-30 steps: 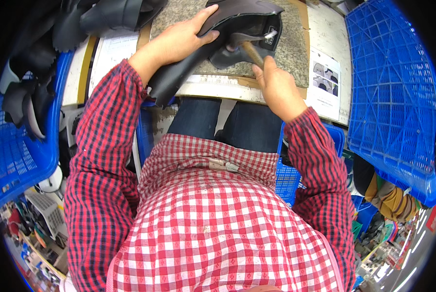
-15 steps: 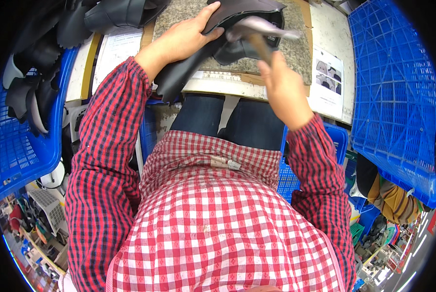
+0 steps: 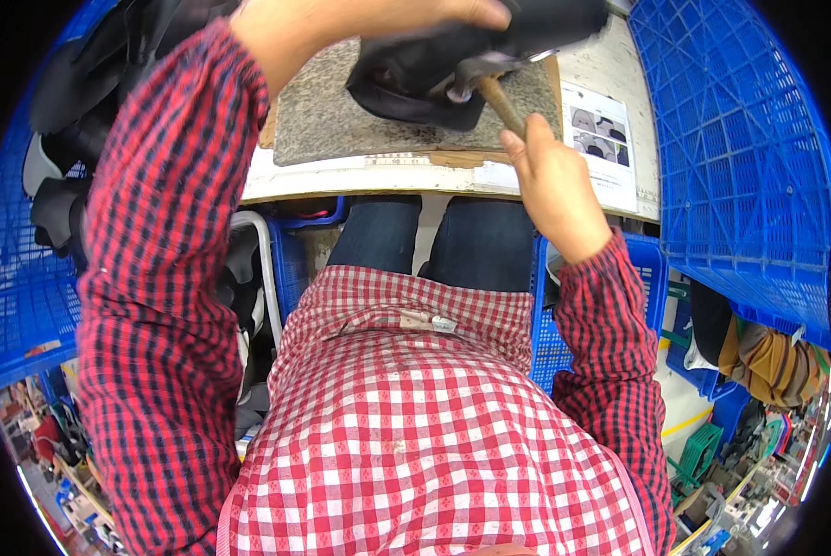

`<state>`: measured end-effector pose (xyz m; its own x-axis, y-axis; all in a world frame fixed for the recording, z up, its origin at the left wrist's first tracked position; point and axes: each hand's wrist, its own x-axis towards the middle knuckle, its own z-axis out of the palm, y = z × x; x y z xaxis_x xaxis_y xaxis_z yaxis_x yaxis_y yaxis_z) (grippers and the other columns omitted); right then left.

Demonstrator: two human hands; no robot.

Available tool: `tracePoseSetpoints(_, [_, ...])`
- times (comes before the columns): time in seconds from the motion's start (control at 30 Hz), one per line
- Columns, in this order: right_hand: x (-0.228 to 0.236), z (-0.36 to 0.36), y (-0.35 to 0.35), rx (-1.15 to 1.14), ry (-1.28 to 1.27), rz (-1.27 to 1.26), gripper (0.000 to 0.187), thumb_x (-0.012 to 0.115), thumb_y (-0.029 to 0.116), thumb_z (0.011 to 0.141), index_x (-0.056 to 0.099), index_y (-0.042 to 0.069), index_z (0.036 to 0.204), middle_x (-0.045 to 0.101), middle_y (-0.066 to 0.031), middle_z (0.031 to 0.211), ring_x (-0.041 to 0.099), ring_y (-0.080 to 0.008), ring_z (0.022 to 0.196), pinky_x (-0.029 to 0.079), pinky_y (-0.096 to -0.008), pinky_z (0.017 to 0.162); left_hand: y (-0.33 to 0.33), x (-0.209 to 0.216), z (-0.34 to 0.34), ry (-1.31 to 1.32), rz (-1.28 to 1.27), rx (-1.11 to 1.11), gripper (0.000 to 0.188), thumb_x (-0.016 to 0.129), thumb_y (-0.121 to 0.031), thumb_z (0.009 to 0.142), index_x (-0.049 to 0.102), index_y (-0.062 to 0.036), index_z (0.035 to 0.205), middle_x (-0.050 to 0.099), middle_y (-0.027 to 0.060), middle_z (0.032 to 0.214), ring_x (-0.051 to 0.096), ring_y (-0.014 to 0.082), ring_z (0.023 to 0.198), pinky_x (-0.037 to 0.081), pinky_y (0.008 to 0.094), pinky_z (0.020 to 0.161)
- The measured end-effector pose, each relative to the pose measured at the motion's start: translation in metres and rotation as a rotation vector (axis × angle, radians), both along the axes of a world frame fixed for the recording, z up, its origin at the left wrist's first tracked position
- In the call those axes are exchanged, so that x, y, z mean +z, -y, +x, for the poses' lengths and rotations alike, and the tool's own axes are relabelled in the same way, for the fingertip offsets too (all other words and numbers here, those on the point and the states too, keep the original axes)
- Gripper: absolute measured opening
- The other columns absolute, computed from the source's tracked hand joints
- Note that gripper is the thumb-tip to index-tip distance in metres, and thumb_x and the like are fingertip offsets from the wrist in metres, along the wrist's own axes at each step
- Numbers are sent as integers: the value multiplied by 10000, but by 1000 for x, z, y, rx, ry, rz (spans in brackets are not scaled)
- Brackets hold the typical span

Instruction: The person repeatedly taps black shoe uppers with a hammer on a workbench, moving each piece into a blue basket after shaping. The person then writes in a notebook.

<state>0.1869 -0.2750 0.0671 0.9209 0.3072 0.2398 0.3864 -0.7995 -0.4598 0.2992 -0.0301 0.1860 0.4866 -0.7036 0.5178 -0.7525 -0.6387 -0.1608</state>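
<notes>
Here, black scraps (image 3: 70, 93) sit at the left crate (image 3: 26, 306). The left hand (image 3: 374, 17) reaches over a black piece (image 3: 415, 69), partly blurred above the stone slab (image 3: 318, 125); its fingers are mostly cut off, so I cannot tell its grip. The hammer (image 3: 501, 104) has its head over the piece, the right hand (image 3: 559, 185) gripping its handle. Rightward come 1 printed sheet (image 3: 605, 176) and a 2nd blue crate (image 3: 744, 157).

Black leather-like piece (image 3: 411, 74) — curved, partly blurred — over a stone slab (image 3: 318, 116); wooden-handled hammer (image 3: 499, 97) slanting, metal head before it.
</notes>
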Motion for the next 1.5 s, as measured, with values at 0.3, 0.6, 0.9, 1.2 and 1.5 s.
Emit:
tracePoseSetpoints(0.3, [-46,7,17,20,-74,-22,317,564,289,1058,513,-19,1000,665,-259,717,673,-471,714,522,-555,619,0,-93,10,-296,-63,-190,653,656,9,797,525,-63,1433,562,180,1417,467,462,1366,402,507,1132])
tracePoseSetpoints(0.6, [7,32,6,55,-201,-147,284,588,246,1048,508,-25,1022,634,-233,667,661,-467,675,522,-524,579,16,-88,46,-673,-204,-17,388,612,-141,929,663,-152,1314,715,227,1142,668,437,1076,531,476,936])
tracePoseSetpoints(0.9, [1,36,14,43,-37,-78,281,597,269,1041,496,10,997,648,-246,701,663,-466,674,522,-525,562,8,-90,52,-617,-188,13,424,619,-103,889,666,-161,1306,718,238,1085,675,454,1022,539,506,898])
tracePoseSetpoints(1.2, [-19,43,27,-121,-160,-102,285,590,269,1045,522,-8,1021,643,-302,730,655,-505,734,512,-553,639,12,-86,42,-602,-163,66,413,602,-89,883,675,-144,1286,716,253,1073,678,462,1001,541,515,880])
tracePoseSetpoints(1.5, [-10,-47,-33,50,-514,282,299,569,244,1079,577,-35,1185,539,-62,709,490,-134,620,407,-308,567,-209,-54,-172,-558,-478,319,464,510,2,890,651,-58,1328,678,234,1274,665,389,1148,511,380,1016])
